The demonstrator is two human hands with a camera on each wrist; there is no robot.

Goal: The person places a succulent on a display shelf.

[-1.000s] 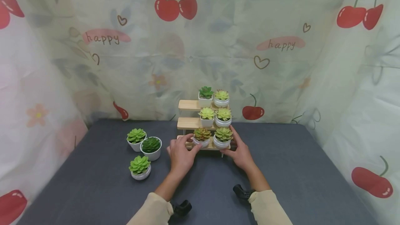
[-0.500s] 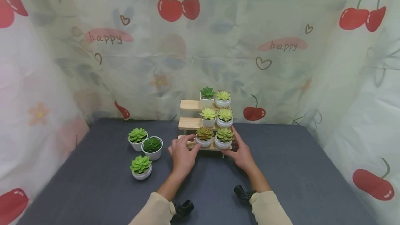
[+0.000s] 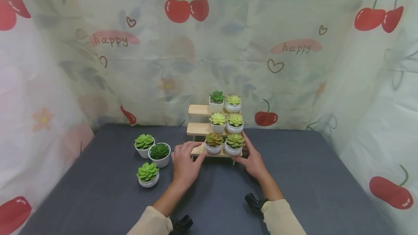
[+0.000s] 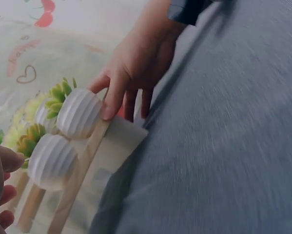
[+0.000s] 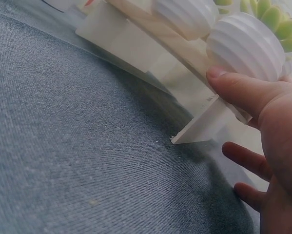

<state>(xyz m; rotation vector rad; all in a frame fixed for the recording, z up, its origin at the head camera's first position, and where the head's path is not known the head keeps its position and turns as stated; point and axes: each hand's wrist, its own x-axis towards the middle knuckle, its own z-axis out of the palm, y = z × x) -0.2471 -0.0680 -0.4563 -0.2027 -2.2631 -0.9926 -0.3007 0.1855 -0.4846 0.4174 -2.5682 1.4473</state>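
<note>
A three-tier wooden stand (image 3: 197, 128) with white legs holds potted succulents in two columns on its right half. My left hand (image 3: 185, 165) is just left of the front tier, fingers loosely bent, apart from the reddish-green succulent (image 3: 213, 140) in its ribbed white pot. With thumb and fingers, my right hand (image 3: 253, 161) grips the right end of the front tier, beside the right green succulent (image 3: 234, 141). The right wrist view shows the thumb (image 5: 233, 87) on the tier's edge against the ribbed pot (image 5: 245, 46); the index fingertip is hidden behind it.
Three more green succulents stand on the dark table (image 3: 107, 191) at the left: one at the back (image 3: 144, 141), a darker one (image 3: 159, 151) and one in front (image 3: 147, 172). A cherry-print curtain (image 3: 228, 46) hangs close behind the stand.
My left hand has let go of the reddish-green succulent and drawn back to the left. The right hand stays at the stand's end; the pots on the stand hold their places.
</note>
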